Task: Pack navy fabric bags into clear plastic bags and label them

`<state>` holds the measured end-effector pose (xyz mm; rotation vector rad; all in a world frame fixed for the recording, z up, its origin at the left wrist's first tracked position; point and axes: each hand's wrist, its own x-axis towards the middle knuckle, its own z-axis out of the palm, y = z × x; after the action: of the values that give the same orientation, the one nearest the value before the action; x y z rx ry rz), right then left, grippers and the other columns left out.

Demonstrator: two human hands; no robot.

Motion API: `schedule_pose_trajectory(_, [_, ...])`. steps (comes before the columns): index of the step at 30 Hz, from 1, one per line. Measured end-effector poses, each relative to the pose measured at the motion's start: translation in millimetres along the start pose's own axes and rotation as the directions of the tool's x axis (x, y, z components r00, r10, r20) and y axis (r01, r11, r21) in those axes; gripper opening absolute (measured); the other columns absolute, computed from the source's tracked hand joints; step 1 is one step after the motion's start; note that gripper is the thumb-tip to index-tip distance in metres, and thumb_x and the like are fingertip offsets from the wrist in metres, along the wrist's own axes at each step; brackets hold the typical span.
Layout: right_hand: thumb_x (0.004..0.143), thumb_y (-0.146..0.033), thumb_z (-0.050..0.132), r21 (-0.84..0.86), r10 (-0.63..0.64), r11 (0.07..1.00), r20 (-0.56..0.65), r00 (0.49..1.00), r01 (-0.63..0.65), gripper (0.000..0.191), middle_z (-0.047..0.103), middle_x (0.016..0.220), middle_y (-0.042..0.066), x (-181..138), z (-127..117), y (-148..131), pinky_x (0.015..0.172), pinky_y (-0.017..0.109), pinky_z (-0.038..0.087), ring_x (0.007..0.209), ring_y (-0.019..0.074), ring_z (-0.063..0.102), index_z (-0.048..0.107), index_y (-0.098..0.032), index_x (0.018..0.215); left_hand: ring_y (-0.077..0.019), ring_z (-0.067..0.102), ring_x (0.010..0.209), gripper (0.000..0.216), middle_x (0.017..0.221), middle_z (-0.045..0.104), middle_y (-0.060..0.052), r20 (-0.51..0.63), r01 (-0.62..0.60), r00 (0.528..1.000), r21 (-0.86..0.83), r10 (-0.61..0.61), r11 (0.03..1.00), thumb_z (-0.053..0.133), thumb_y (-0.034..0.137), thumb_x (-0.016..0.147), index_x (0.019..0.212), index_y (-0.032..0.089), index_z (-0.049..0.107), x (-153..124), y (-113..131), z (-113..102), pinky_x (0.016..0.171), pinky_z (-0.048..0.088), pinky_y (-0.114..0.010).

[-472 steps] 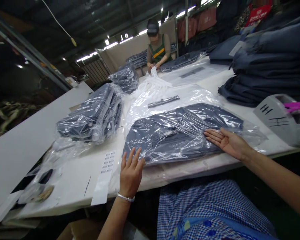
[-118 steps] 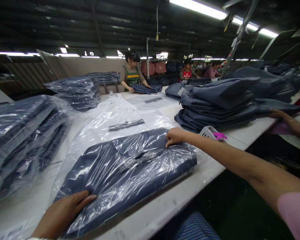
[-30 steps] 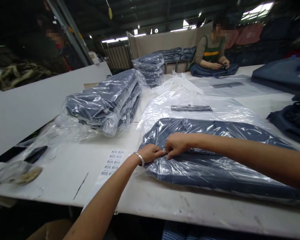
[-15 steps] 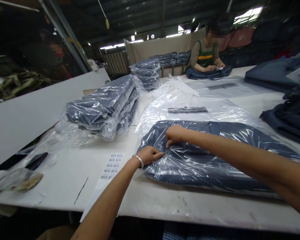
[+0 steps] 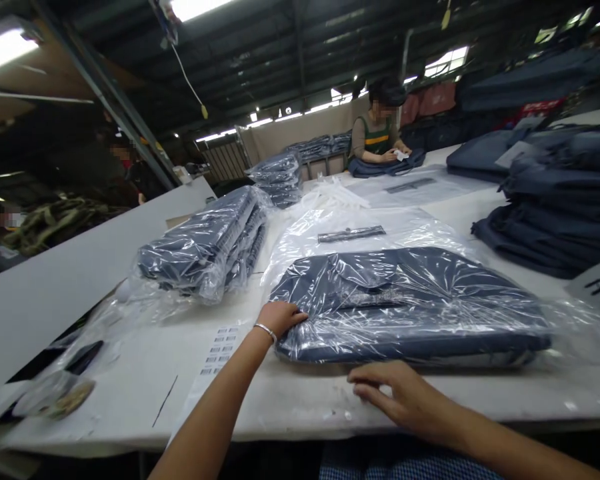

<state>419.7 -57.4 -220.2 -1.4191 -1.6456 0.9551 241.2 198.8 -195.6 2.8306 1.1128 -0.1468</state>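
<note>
A folded navy fabric item (image 5: 420, 273) lies flat on the table inside a clear plastic bag (image 5: 360, 333), its creased film shining. At the bag's left end, my left hand (image 5: 283, 319) has its fingers closed on the film; a silvery bracelet circles that wrist. My right hand (image 5: 395, 393) is in front of the bag's near edge, just over the table. Its fingers are loosely curved with the thumb apart, and nothing shows in them.
Wrapped navy packs (image 5: 200, 240) are piled at left. Beyond the bag lie flat clear bags (image 5: 300, 240). A navy fabric stack (image 5: 545, 227) stands at right. Barcode labels (image 5: 220, 350) lie near my left forearm. Across the table a person (image 5: 377, 137) handles something white over navy fabric.
My right hand has left the top of the bag and come down to its near side. My left hand stays at the left end. The view has shifted to the right.
</note>
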Motion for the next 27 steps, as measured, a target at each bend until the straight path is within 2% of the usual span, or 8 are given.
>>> schedule_pose_trajectory(2, [0.093,-0.05,0.053,0.412,0.284,0.859,0.112,0.952,-0.304,0.044,0.073,0.105,0.01,-32,7,7,0.093,0.041,0.052,0.098,0.0255,0.068,0.064,-0.02,0.123,-0.0247,0.066,0.083,0.042,0.08,0.07,-0.008,-0.047,0.043,0.998,0.067,-0.04,0.997,0.052,0.06,0.086,0.077,0.021,0.068,2,4,-11,0.071,0.043,-0.031])
schedule_pose_trajectory(4, [0.091,-0.053,0.055,0.732,0.44,0.537,0.181,0.879,-0.42,0.056,0.067,0.12,0.015,-56,7,18,0.1,0.041,0.049,0.11,0.0261,0.065,0.056,-0.014,0.132,-0.0249,0.067,0.087,0.031,0.086,0.072,-0.008,-0.104,0.089,0.992,0.108,-0.077,0.99,0.052,0.048,0.09,0.085,0.022,0.069,1,8,-22,0.074,0.045,-0.032])
schedule_pose_trajectory(7, [0.09,-0.049,0.061,0.961,0.498,0.161,0.12,0.859,-0.227,0.053,0.056,0.137,0.017,-75,-1,34,0.11,0.037,0.042,0.128,0.0252,0.052,0.057,-0.012,0.128,-0.0256,0.068,0.091,0.029,0.1,0.072,-0.011,-0.233,0.15,0.966,0.134,-0.116,0.979,0.039,0.029,0.096,0.106,0.021,0.066,-9,25,-32,0.078,0.049,-0.036])
schedule_pose_trajectory(10, [0.087,-0.042,0.067,0.996,0.515,-0.021,0.082,0.853,-0.083,0.042,0.053,0.14,0.014,-76,-6,40,0.112,0.039,0.041,0.133,0.026,0.047,0.062,-0.015,0.119,-0.0231,0.066,0.103,0.037,0.119,0.068,-0.011,-0.333,0.103,0.941,0.131,-0.054,0.986,0.03,0.029,0.1,0.125,0.022,0.056,-29,63,-22,0.089,0.05,-0.037])
schedule_pose_trajectory(16, [0.067,-0.016,0.079,0.981,0.604,-0.077,-0.098,0.791,0.181,0.021,0.072,0.104,0.005,-41,7,35,0.112,0.037,0.041,0.12,0.0232,0.058,0.069,-0.019,0.086,-0.028,0.03,0.145,0.07,0.155,0.036,-0.012,-0.405,-0.347,0.815,0.23,0.413,0.909,0.052,0.051,0.09,0.15,0.022,0.029,-57,143,31,0.116,0.031,-0.051])
schedule_pose_trajectory(20, [0.064,-0.009,0.072,0.957,0.453,-0.022,-0.247,0.857,0.288,0.018,0.073,0.099,0.002,-28,8,37,0.114,0.041,0.038,0.115,0.0227,0.061,0.069,-0.021,0.078,-0.0335,0.021,0.147,0.095,0.16,0.023,-0.014,-0.444,-0.307,0.811,0.232,0.381,0.923,0.069,0.053,0.077,0.153,0.027,0.017,-51,163,33,0.116,0.029,-0.056])
schedule_pose_trajectory(24, [0.06,-0.003,0.066,0.952,0.258,0.073,-0.305,0.917,0.296,0.047,0.066,0.124,0.003,-31,0,47,0.118,0.044,0.028,0.127,0.023,0.053,0.069,-0.023,0.102,-0.0292,0.035,0.142,0.093,0.155,0.037,-0.011,-0.392,-0.261,0.867,0.165,0.306,0.951,0.07,0.028,0.08,0.154,0.029,0.014,-33,168,23,0.114,0.035,-0.05])
schedule_pose_trajectory(27, [0.057,-0.001,0.065,0.957,0.288,0.147,-0.282,0.915,0.249,0.055,0.064,0.128,0.005,-34,0,58,0.117,0.049,0.026,0.13,0.0253,0.05,0.068,-0.024,0.107,-0.0291,0.041,0.138,0.084,0.15,0.044,-0.011,-0.308,-0.236,0.91,0.167,0.278,0.957,0.058,0.008,0.076,0.151,0.026,0.025,-21,168,26,0.114,0.034,-0.051])
